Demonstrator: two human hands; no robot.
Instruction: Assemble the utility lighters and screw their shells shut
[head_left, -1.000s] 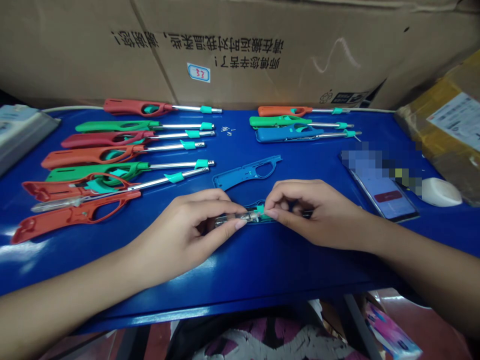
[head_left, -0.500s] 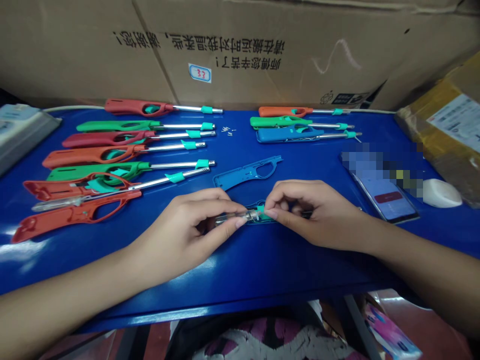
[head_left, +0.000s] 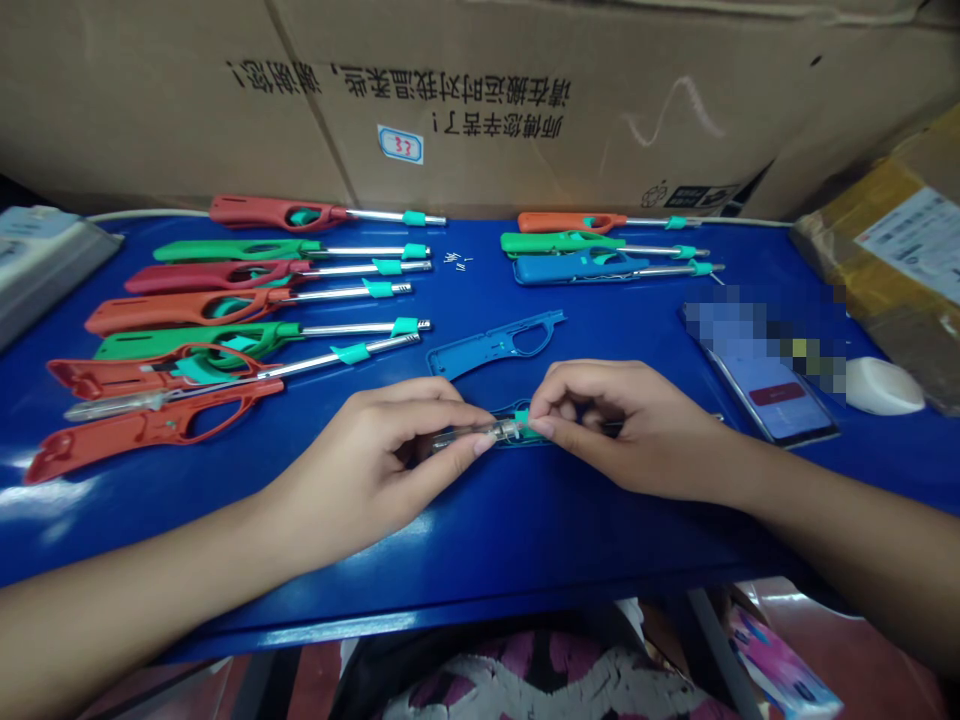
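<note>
My left hand point(head_left: 379, 455) and my right hand point(head_left: 607, 420) meet over a half-built blue lighter point(head_left: 501, 432) lying on the blue table point(head_left: 480, 520). The left fingers pinch its clear fuel tube. The right fingers pinch its teal trigger part, with a thin metal rod hidden under that hand. A loose blue lighter shell half point(head_left: 496, 344) lies just beyond my hands.
Several red and green long-nozzle lighters point(head_left: 225, 300) lie in rows at the left, some opened. Three more lighters point(head_left: 600, 250) lie at the back right. A phone point(head_left: 765, 375), a white object point(head_left: 881, 385), a wrapped parcel point(head_left: 892, 250) and large cardboard boxes point(head_left: 480, 100) surround them.
</note>
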